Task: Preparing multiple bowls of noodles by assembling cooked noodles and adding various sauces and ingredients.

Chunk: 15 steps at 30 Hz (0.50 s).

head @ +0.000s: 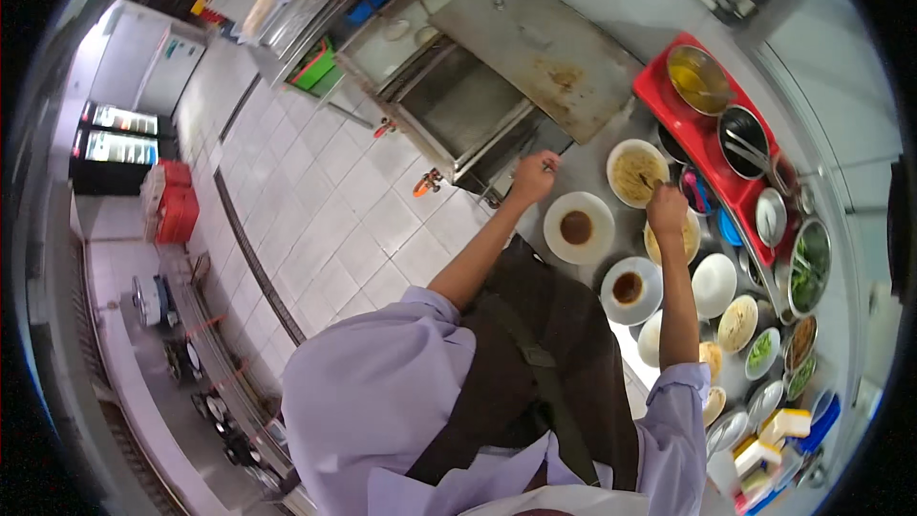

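My right hand (666, 209) grips a thin dark utensil (646, 180) whose end rests in a white bowl of noodles (633, 165). Directly under that hand is a second bowl with pale food (680, 238), partly hidden. My left hand (536, 176) is curled beside the metal stove unit; a small dark thing shows at its fingers, too small to name. Nearest below it stands a white bowl with brown sauce (575, 228). Another bowl of dark sauce (627, 289) sits between my apron and my right forearm.
A red tray (688, 57) along the wall bears a pot of yellow liquid (696, 80) and a dark pot with utensils (743, 142). Farther right are a bowl of green leaves (809, 261) and several food bowls. The stove unit's metal top (530, 50) rises at upper left.
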Tool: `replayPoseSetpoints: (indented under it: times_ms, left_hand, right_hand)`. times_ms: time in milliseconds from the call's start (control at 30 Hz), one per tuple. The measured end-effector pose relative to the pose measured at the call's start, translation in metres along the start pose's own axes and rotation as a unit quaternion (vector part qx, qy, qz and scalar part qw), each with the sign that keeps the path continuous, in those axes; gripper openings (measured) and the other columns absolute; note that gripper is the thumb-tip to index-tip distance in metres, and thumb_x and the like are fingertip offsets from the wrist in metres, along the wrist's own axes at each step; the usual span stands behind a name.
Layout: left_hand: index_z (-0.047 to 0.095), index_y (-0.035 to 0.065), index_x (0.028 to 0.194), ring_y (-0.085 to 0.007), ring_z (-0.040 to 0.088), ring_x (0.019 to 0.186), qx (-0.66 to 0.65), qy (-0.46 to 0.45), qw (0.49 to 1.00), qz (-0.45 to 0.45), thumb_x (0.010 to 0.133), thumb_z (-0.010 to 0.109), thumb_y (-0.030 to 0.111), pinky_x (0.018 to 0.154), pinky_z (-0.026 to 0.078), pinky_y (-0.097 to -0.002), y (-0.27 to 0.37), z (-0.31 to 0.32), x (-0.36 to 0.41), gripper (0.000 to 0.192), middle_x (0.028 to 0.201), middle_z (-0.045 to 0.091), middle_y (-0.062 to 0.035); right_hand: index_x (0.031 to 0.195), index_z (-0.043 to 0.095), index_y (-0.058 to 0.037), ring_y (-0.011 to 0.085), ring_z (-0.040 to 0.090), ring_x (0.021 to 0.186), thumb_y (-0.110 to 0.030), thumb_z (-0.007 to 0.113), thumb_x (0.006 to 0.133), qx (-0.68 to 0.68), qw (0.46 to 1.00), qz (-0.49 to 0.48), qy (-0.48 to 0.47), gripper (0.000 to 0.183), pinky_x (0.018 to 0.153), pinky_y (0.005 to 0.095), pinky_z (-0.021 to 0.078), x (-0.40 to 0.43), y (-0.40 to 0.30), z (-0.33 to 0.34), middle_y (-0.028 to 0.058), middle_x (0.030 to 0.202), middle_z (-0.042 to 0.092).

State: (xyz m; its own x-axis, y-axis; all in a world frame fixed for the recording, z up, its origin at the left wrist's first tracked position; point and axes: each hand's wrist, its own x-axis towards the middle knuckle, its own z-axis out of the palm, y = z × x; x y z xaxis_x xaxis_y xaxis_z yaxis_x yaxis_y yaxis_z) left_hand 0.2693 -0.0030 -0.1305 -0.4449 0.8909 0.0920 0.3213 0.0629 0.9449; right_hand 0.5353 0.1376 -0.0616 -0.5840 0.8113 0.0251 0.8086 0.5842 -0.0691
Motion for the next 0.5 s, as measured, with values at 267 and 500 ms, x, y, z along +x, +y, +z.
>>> replayPoseSetpoints:
  times_ms: [267,500]
  left_hand:
    - [0.062,0.0036,0.092,-0.0190,0.060,0.074,0.011,0.017,0.999,-0.036,0.067,0.057,-0.002,0.067,0.047,-0.0306,0.016,-0.015,-0.002,0.026,0.080,0.065,-0.0087]
    - [0.063,0.0027,0.092,-0.0205,0.062,0.078,0.018,0.014,0.998,-0.061,0.067,0.055,-0.003,0.070,0.048,-0.0304,0.018,-0.023,-0.008,0.026,0.082,0.065,-0.0098]
  right_hand:
    - [0.070,0.064,-0.0025,0.0163,0.053,0.052,-0.007,0.059,0.074,0.397,0.917,0.045,0.014,0.008,0.046,0.0276,0.0380,0.019,0.069,0.086,0.0063,0.062,0.058]
    - [0.064,0.057,-0.0066,0.0016,0.035,0.050,-0.006,0.056,0.075,0.576,0.807,0.126,-0.006,0.011,0.044,0.0209,0.0199,0.002,0.064,-0.012,-0.0060,0.056,0.044]
